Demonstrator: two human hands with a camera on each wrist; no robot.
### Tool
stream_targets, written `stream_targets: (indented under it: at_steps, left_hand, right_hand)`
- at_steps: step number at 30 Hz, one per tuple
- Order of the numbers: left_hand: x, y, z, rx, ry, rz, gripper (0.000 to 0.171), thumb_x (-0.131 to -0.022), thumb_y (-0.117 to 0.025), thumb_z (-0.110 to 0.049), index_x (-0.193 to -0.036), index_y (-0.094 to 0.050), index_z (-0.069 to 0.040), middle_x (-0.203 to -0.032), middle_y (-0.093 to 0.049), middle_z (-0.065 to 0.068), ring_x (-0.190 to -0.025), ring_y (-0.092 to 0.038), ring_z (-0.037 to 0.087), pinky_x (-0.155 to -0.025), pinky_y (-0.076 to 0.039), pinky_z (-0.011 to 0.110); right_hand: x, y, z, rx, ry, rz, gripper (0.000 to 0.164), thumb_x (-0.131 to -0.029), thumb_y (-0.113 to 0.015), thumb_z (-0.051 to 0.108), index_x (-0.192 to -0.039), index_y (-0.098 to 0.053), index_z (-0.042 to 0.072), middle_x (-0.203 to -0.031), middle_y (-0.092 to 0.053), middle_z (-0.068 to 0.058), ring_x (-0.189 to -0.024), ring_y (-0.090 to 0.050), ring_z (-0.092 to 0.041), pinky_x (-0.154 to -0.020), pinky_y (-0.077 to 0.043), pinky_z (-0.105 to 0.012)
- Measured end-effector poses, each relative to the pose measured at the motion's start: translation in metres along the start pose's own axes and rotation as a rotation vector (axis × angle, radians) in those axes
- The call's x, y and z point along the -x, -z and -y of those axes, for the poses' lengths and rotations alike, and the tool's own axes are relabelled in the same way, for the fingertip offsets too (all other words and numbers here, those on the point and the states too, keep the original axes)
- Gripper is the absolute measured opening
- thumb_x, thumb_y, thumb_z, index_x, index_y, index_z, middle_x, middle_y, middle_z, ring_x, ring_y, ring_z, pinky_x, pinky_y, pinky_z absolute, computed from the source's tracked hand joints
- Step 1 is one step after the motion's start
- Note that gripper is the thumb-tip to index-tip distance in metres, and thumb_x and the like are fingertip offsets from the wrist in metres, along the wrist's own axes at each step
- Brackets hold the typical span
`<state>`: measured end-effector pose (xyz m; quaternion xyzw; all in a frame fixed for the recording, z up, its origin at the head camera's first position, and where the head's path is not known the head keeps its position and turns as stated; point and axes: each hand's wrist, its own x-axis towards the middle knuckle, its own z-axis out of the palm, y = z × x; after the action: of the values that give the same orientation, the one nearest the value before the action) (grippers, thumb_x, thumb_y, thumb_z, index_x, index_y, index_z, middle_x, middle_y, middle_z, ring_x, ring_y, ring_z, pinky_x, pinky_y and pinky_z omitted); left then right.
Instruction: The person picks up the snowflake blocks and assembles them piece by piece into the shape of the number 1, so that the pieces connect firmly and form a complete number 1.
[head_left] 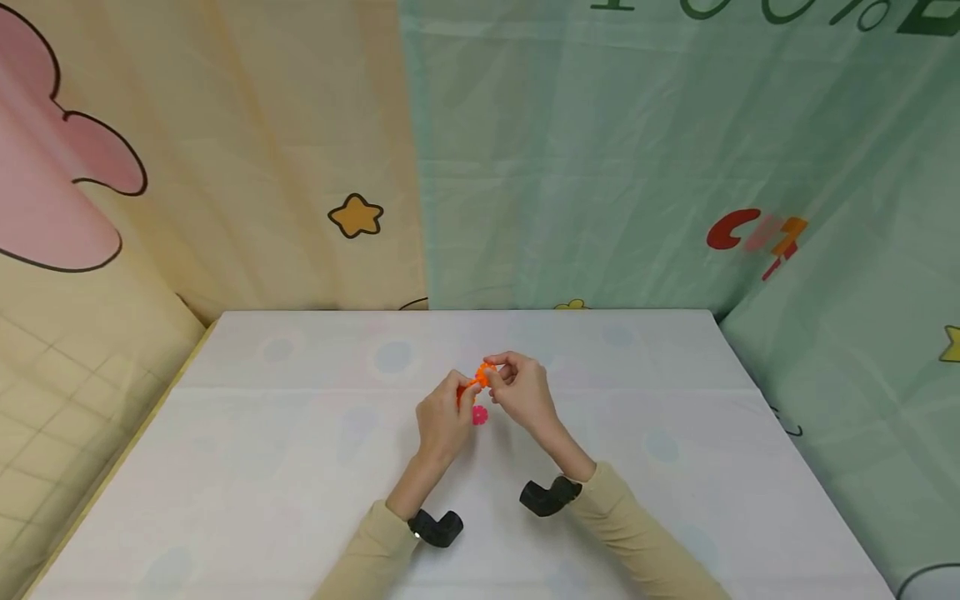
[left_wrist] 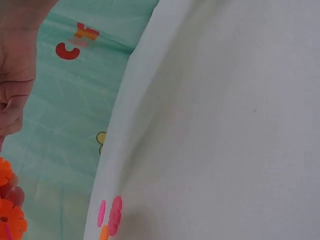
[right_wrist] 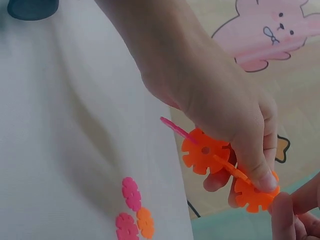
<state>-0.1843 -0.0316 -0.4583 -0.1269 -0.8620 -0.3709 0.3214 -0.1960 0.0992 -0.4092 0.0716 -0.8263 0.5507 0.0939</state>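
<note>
My left hand grips a small chain of notched interlocking discs between thumb and fingers. The chain is orange, with one pink disc seen edge-on at its end. The thumb presses on the orange disc nearest my other hand. My right hand pinches the orange part at the chain's far end with thumb and forefinger; its fingertips partly hide the disc's edge in the right wrist view. Both hands hold the discs above the white table, close together. In the left wrist view, orange discs show at the lower left.
Below the hands, loose pink discs and an orange disc lie together on the white tabletop. Printed curtains stand behind the table and at its sides. Each wrist wears a black camera mount.
</note>
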Motion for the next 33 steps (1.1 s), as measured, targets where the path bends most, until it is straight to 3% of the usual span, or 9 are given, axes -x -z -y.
stream_targets:
  at_steps: [7, 12, 16, 23, 28, 33]
  left_hand:
    - [-0.001, 0.003, 0.004, -0.015, 0.021, 0.038, 0.013, -0.086, -0.070, -0.016, -0.083, -0.060, -0.008, -0.058, -0.054, 0.000, -0.049, -0.041, 0.007, -0.048, -0.029, 0.017]
    - [-0.002, 0.007, 0.006, -0.027, 0.049, 0.090, 0.014, -0.088, -0.069, -0.020, -0.084, -0.060, -0.008, -0.059, -0.053, 0.000, -0.048, -0.041, 0.008, -0.047, -0.029, 0.018]
    - [-0.004, 0.010, 0.007, -0.020, 0.073, 0.105, 0.014, -0.088, -0.069, -0.021, -0.087, -0.061, -0.009, -0.060, -0.055, 0.000, -0.049, -0.043, 0.009, -0.047, -0.031, 0.018]
    - [-0.002, 0.015, 0.010, 0.038, 0.111, 0.123, 0.015, -0.088, -0.069, -0.018, -0.097, -0.062, -0.007, -0.066, -0.062, 0.002, -0.052, -0.045, 0.009, -0.049, -0.036, 0.017]
    - [0.000, 0.017, 0.013, 0.106, 0.172, 0.155, 0.017, -0.090, -0.067, -0.018, -0.104, -0.063, -0.009, -0.077, -0.068, 0.002, -0.058, -0.050, 0.010, -0.053, -0.039, 0.018]
    - [0.000, 0.019, 0.018, 0.175, 0.246, 0.175, 0.017, -0.092, -0.065, -0.019, -0.107, -0.065, -0.011, -0.088, -0.070, 0.002, -0.068, -0.057, 0.015, -0.059, -0.043, 0.021]
  right_hand:
    - [-0.003, -0.003, -0.006, -0.055, -0.036, 0.024, 0.016, -0.086, -0.065, -0.001, -0.101, -0.070, -0.001, -0.066, -0.061, -0.013, -0.050, -0.060, -0.015, -0.052, -0.053, -0.022]
    - [-0.005, -0.003, -0.012, -0.073, -0.063, 0.055, 0.017, -0.087, -0.065, 0.001, -0.103, -0.070, -0.001, -0.075, -0.065, -0.023, -0.053, -0.062, -0.019, -0.054, -0.054, -0.022]
    - [-0.006, -0.003, -0.013, -0.057, -0.061, 0.071, 0.017, -0.088, -0.064, 0.006, -0.104, -0.071, 0.002, -0.083, -0.067, -0.020, -0.057, -0.061, -0.020, -0.055, -0.054, -0.022]
    - [-0.008, -0.007, -0.018, -0.027, -0.011, 0.076, 0.020, -0.089, -0.066, 0.011, -0.108, -0.072, 0.006, -0.092, -0.069, -0.010, -0.069, -0.059, -0.025, -0.053, -0.049, -0.020]
    - [-0.009, -0.011, -0.021, -0.018, 0.011, 0.085, 0.018, -0.090, -0.067, 0.014, -0.106, -0.073, 0.008, -0.092, -0.069, -0.009, -0.070, -0.056, -0.018, -0.053, -0.048, -0.020]
    - [-0.010, -0.012, -0.021, -0.014, 0.010, 0.084, 0.020, -0.091, -0.066, 0.017, -0.108, -0.071, 0.007, -0.094, -0.068, -0.009, -0.068, -0.057, -0.022, -0.053, -0.048, -0.020]
